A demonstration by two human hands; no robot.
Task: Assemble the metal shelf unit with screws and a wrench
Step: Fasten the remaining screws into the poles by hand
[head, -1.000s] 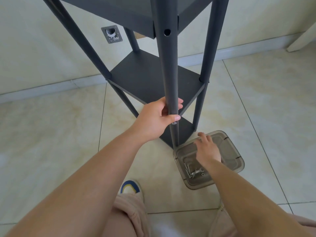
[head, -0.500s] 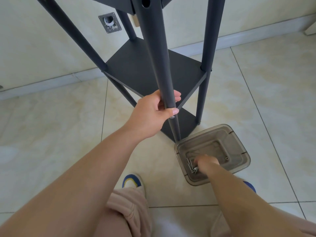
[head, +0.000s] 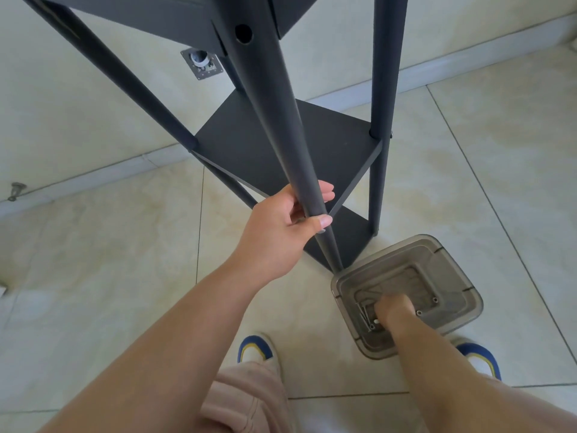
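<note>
Reaching down into the smoky translucent plastic box [head: 462, 320] on the tiled floor [head: 93, 260], your right hand [head: 394, 308] sat knuckles-up over the small metal hardware [head: 367, 310] gathered at the box's near-left corner; its fingers were curled under and hidden, so I could not tell whether that grip had closed on a screw, on the wrench, or on nothing yet. Two loose screws [head: 435, 300] lay apart from it on the box floor. Your left hand [head: 281, 235] had its grip wrapped round the dark grey round metal leg [head: 281, 126] nearest you, thumb across the front and fingers behind, just where the middle dark grey metal shelf panel [head: 281, 145] met that leg. An open bolt hole [head: 243, 33] showed higher on the same leg, below the upper shelf [head: 150, 20]. The shelf unit stood upright on the floor against the pale wall [head: 62, 104], with the box touching or just beside the foot of the held leg.

I judged you were at the fetching step: steadying the frame while picking out a fastener or the tool. The next move would call for lifting one screw cleanly from the pile, carrying it to an unfilled hole, and keeping the leg from shifting so the hole and shelf bracket stayed lined up. Your blue, yellow and white shoes [head: 254, 350] stood close to the box.
</note>
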